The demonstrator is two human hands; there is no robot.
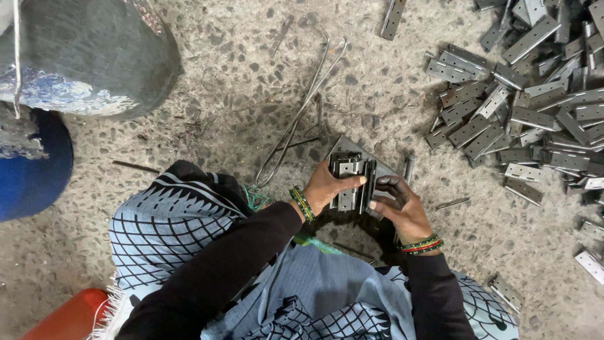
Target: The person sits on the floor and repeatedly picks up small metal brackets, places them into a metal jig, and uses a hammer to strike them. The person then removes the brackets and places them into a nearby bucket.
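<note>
Steel in hand: you grip a small stack of grey butt hinges (350,181) between both hands, held on edge just above the speckled floor (207,82).
Left hand (327,189): closed on the near side of the stack, thumb stretched across its top edge.
Right hand (402,204): clamped on the far side, fingers dark with grime, pressing the leaves together.
Where the stack sits: directly in front of your knees, over a flat metal plate (371,157) lying on the floor.
Count in the stack: I make out about three or four hinges; the edges overlap, so I cannot say exactly.
Supply pile (535,94): a big loose heap of the same hinges at the upper right, far too tangled to count, certainly several dozen.
Strays: one hinge near the top edge (392,17), one by your right knee (505,292), two more at the right border (591,264).
Wire: one long bent wire loop (302,107) beside the plate, plus one short pin (452,203) to your right.
Other things: one grey drum (94,56), one blue container (31,170), one red object (69,318) at your left.
Progress, as I judge it: you have barely dented the work; only this handful is gathered, no finished bundle shows, and nearly the whole heap remains.
</note>
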